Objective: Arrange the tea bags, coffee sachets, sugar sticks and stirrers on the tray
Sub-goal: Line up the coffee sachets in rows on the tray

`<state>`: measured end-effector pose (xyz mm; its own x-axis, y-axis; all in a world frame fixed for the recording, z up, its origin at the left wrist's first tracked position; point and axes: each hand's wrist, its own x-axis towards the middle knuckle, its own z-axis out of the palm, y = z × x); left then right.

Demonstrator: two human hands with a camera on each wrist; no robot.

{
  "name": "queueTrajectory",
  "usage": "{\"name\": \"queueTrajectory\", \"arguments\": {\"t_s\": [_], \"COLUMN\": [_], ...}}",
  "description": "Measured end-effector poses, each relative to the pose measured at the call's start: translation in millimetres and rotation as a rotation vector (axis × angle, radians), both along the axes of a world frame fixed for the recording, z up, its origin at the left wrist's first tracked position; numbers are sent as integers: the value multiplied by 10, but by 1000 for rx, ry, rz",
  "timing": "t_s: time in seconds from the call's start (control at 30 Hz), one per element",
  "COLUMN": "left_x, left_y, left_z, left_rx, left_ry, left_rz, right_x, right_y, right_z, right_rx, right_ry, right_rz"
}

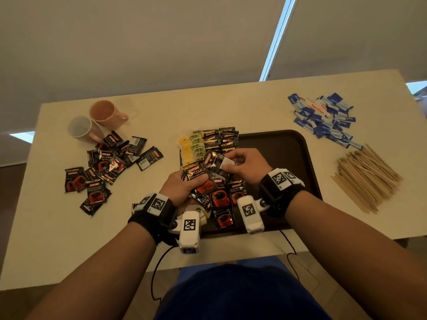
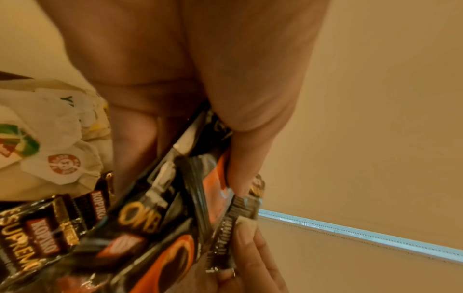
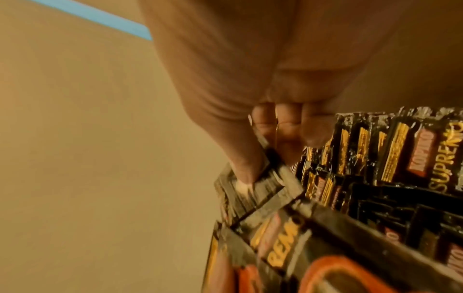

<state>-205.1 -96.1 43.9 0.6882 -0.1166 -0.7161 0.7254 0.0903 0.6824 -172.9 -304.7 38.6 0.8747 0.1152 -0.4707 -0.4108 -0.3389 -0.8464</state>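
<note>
Over the dark brown tray point(image 1: 288, 144), my left hand point(image 1: 182, 188) grips a fanned bunch of black coffee sachets point(image 1: 199, 181), thumb on top point(image 2: 245, 150). My right hand point(image 1: 245, 165) pinches one sachet point(image 1: 216, 161) at the top of that bunch; its thumb presses the sachet's edge point(image 3: 250, 178). Rows of coffee sachets point(image 1: 221, 138) and yellow and green tea bags point(image 1: 193, 146) lie at the tray's far left. More sachets point(image 1: 223, 199) lie on the tray under my hands. Tea bags point(image 2: 57, 158) show beside my left palm.
A loose heap of coffee sachets point(image 1: 108, 167) lies on the table at left, behind it two mugs point(image 1: 94, 122). Blue sugar sticks point(image 1: 323, 117) are piled at the far right, wooden stirrers point(image 1: 365, 176) nearer. The tray's right half is bare.
</note>
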Motion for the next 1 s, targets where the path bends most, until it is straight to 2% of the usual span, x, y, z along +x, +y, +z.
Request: {"name": "queueTrajectory", "arguments": {"t_s": [0.2,0.33,0.5,0.67,0.83,0.93,1.0], "left_x": [2,12,18,9,8,16,34], "left_y": [102,103,61,61,72,87,103], "left_z": [-69,-55,-25,7,20,12,4], "left_rx": [41,61,76,84,86,88,94], "left_ry": [13,17,13,14,7,3,6], "left_rz": [103,107,91,96,99,109,110], "right_x": [-107,-187,-242,-285,-278,-282,-279], "right_y": [-225,-303,-329,-383,-407,-409,-404], "right_z": [-26,-90,-101,-101,-107,-145,-128], "right_rx": [282,440,403,297,37,130,100], "right_ry": [188,296,295,212,229,297,309], "right_rz": [-287,-345,-372,-306,-282,-269,-198]}}
